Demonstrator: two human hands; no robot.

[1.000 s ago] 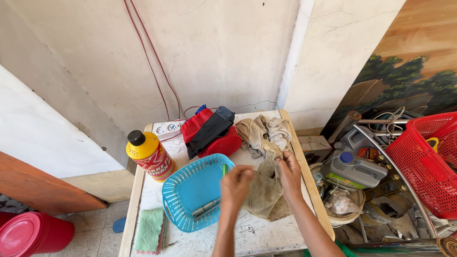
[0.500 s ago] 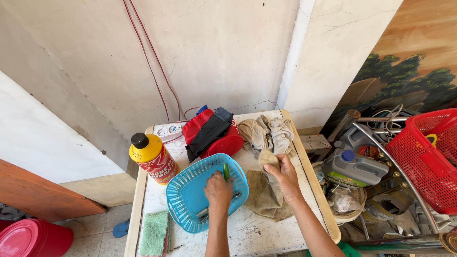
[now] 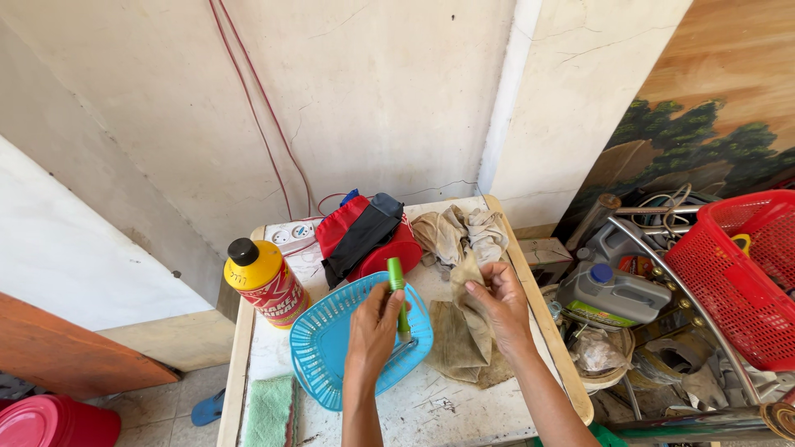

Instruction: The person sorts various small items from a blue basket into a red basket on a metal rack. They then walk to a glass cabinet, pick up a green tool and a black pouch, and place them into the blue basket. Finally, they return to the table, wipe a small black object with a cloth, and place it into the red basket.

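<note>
My left hand (image 3: 372,332) grips a green-handled tool (image 3: 398,290) and holds it upright over the blue plastic basket (image 3: 331,356) on the small white table (image 3: 439,406). The tool's metal end is hidden behind my fingers. My right hand (image 3: 498,306) pinches a dirty beige rag (image 3: 458,335) and lifts one corner of it, just right of the basket. More crumpled beige cloth (image 3: 460,229) lies at the table's back.
A yellow bottle with a black cap (image 3: 263,281) stands at the table's left, a white power strip (image 3: 290,235) and a red and black pouch (image 3: 364,234) behind the basket. A green cloth (image 3: 269,410) lies front left. A grey jug (image 3: 614,294) and red basket (image 3: 733,273) crowd the right.
My left hand reached into the blue basket, took the green-handled tool and raised it upright. My right hand lifted the rag's corner higher.
</note>
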